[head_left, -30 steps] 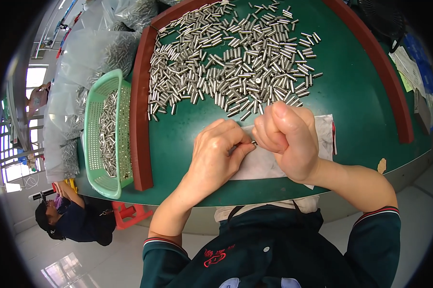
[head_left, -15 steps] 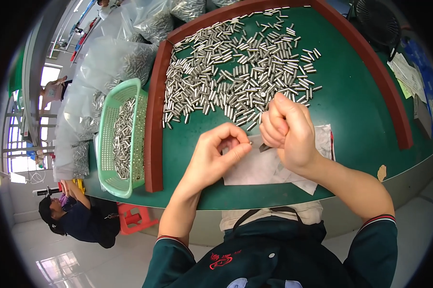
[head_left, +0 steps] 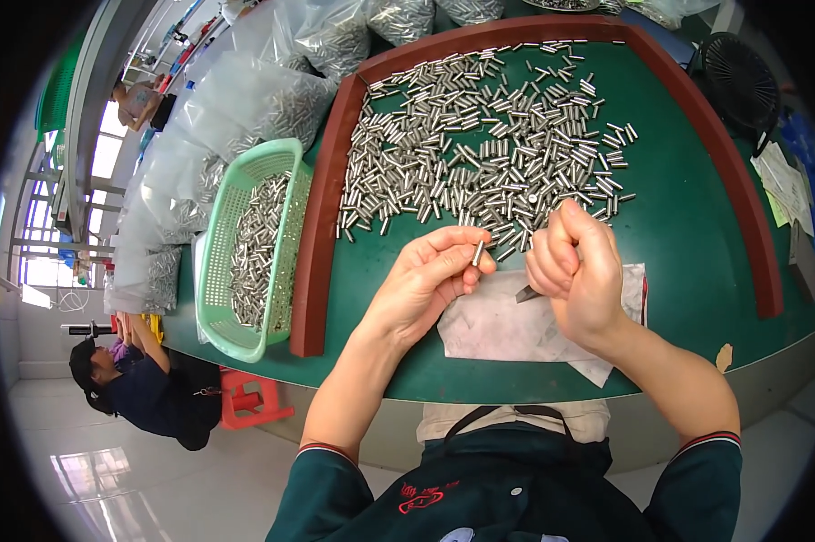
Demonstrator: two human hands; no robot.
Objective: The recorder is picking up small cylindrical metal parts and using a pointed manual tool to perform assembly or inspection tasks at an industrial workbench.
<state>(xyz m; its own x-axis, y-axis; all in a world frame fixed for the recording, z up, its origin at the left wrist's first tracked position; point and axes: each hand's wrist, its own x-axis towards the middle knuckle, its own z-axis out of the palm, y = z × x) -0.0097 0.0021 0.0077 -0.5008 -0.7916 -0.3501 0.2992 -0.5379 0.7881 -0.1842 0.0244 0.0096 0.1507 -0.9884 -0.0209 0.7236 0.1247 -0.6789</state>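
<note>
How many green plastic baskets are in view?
1. The green basket sits left of the red-rimmed tray, filled with metal pins. Others may be hidden behind the plastic bags.

shiny metal pins (head_left: 480,154), matt green tabletop (head_left: 688,226)

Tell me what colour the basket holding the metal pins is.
Light mint green, a perforated plastic basket; the head view shows it, left of the table's raised edge.

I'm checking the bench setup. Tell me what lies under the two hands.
A pale sheet lies on the green table beneath the left hand and right hand. Its far edge is partly covered by the hands, so anything there cannot be seen.
</note>
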